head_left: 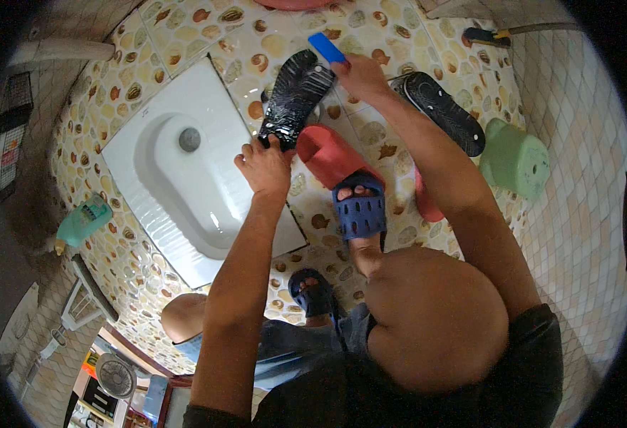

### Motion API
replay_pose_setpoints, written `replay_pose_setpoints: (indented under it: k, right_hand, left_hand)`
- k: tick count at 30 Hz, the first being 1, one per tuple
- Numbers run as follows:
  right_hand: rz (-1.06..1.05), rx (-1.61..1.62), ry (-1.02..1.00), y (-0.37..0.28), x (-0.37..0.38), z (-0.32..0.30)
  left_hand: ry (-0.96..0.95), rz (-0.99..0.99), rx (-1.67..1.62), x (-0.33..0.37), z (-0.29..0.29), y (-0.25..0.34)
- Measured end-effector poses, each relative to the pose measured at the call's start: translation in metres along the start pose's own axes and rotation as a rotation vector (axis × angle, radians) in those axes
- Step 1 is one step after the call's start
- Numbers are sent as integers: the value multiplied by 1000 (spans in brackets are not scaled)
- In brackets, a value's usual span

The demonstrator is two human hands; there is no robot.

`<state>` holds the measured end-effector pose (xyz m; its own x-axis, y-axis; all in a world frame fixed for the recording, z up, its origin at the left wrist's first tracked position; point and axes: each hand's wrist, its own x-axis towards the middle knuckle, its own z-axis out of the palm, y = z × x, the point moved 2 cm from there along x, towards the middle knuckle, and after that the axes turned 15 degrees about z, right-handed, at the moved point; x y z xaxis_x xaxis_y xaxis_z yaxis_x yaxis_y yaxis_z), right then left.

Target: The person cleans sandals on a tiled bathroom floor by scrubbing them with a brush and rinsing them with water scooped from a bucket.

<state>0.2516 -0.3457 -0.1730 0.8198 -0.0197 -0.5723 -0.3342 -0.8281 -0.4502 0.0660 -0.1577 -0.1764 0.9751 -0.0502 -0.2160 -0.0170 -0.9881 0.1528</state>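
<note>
A wet black slipper (295, 96), its ridged sole facing up, slants beside the squat toilet. My left hand (267, 164) grips its near end with bent fingers. Over its far end, my right hand (363, 77) is closed around a blue brush (326, 48); whatever bristles it has are hidden. A second black slipper (445, 114) lies to the right, past my right forearm. Just under the held slipper is a red slipper (336, 155), close to my foot in a blue sandal (360, 214). Another red slipper (427, 198) is partly hidden by my arm.
The white squat toilet (131, 153) fills the floor on the left. A green plastic stool (514, 158) stands by the right wall. On the left are a green bottle (85, 220) and a squeegee-like tool (96, 289). A long-handled brush (486, 37) rests at the far right.
</note>
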Motion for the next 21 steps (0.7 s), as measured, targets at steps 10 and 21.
replay_pose_setpoints:
  k: [10,21]
  right_hand:
    - [128,30,-40,11,8,6]
    - [-289,-132,160,-21,13,29]
  left_hand:
    - [-7,6,-3,2,7,0]
    - [-1,-109,-35,22,-9,20]
